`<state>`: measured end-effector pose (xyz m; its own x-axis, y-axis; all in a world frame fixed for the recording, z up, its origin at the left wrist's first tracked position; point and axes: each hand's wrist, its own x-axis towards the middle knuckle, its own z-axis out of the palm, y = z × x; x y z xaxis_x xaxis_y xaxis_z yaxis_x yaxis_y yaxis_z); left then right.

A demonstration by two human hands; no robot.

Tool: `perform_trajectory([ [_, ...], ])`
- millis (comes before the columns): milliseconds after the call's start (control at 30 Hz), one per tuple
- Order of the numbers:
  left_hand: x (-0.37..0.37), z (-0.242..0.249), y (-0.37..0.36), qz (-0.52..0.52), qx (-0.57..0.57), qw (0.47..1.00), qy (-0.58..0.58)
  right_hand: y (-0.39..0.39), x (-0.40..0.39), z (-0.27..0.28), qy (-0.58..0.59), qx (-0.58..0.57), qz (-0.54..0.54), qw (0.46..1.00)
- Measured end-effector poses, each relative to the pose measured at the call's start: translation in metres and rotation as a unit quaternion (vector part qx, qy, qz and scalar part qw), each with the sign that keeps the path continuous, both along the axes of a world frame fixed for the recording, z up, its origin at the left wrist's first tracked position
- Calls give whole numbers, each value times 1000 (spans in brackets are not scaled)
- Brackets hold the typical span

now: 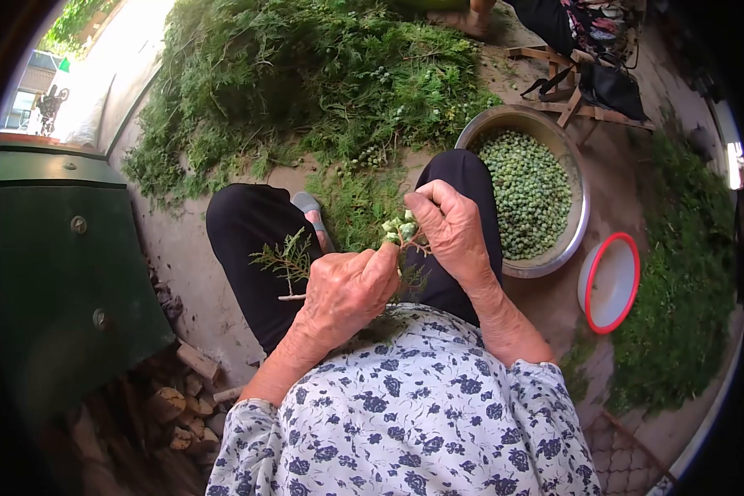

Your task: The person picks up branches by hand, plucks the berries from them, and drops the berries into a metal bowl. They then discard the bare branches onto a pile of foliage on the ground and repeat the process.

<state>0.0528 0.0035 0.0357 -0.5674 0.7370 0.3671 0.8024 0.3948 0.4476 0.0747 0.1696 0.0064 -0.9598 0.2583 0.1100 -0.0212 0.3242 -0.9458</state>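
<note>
My left hand [351,285] is closed around an evergreen sprig [288,263], whose leafy end and cut stem stick out to the left. A cluster of pale green cones [400,227] shows on brown twigs just past my left thumb. Right beside this cluster is my right hand [453,230], thumb and fingers pressed together at the cones; what lies between the fingertips is hidden. By my right knee stands a wide metal basin [581,211] heaped with green cones [527,192].
A large pile of evergreen branches [306,83] lies ahead, more greenery [678,298] at right. A red-rimmed white plastic basin [610,285] sits near the metal basin. A wooden stool [566,99] with a black bag and another person's hand [465,21] are at top. Firewood [182,413] lies lower left.
</note>
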Motion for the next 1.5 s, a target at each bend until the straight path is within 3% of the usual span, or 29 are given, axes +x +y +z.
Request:
perform_trajectory([
  [67,1,-1,2,7,5,1000,-5,-3,0,-13,-52,-212,-55,974],
  [133,7,2,0,3,3,1000,-14,13,-5,-29,-55,-260,-109,958],
  [200,7,3,-3,-1,-1,1000,-23,42,-7,-22,-97,-515,-28,851],
  [267,6,2,-5,18,10,1000,-3,45,-3,-23,-99,-554,-74,823],
  [333,2,-4,-5,32,15,999,10,51,0,-20,-51,-531,-120,837],
  [400,1,-5,-7,44,22,999,8,67,6,-16,32,-464,-172,868],
  [467,-1,-6,-8,50,23,998,6,92,16,-18,138,-272,-260,916],
  [533,-2,-7,-8,56,28,998,3,122,32,-23,144,-95,-378,910],
  [567,-2,-7,-8,66,28,997,2,138,38,-27,119,124,-396,902],
  [600,-2,-7,-8,75,28,997,2,154,44,-30,89,337,-395,850],
  [633,-2,-8,-7,75,30,997,1,174,51,-46,89,338,-395,849],
  [700,-2,-9,-7,66,48,997,-4,196,59,-80,-87,432,-351,826],
  [733,-2,-8,-6,67,48,997,-4,199,61,-84,-86,432,-351,826],
  [800,-2,-7,-6,55,19,998,17,189,59,-74,-90,331,-326,881],
  [833,-1,-7,-6,51,16,998,16,165,49,-52,-77,196,-303,929],
  [900,-3,-9,-6,2,-1,998,63,124,31,-30,-73,-60,-192,977],
  [967,-3,-7,-6,-18,-20,997,71,87,18,-15,-87,-251,-41,963],
  [1000,-3,-7,-7,-34,-39,996,78,73,13,-8,-125,-275,27,953],
  [1233,-3,4,-13,-79,-96,989,86,41,-8,4,-176,-239,304,905],
  [1333,-5,5,-14,-85,-104,986,93,43,-8,-4,-124,-211,339,909],
  [1467,-4,4,-12,-74,-91,990,73,43,-5,7,-176,-269,354,878],
  [1500,-4,4,-10,-65,-78,992,70,40,-7,5,-138,-168,355,909],
])
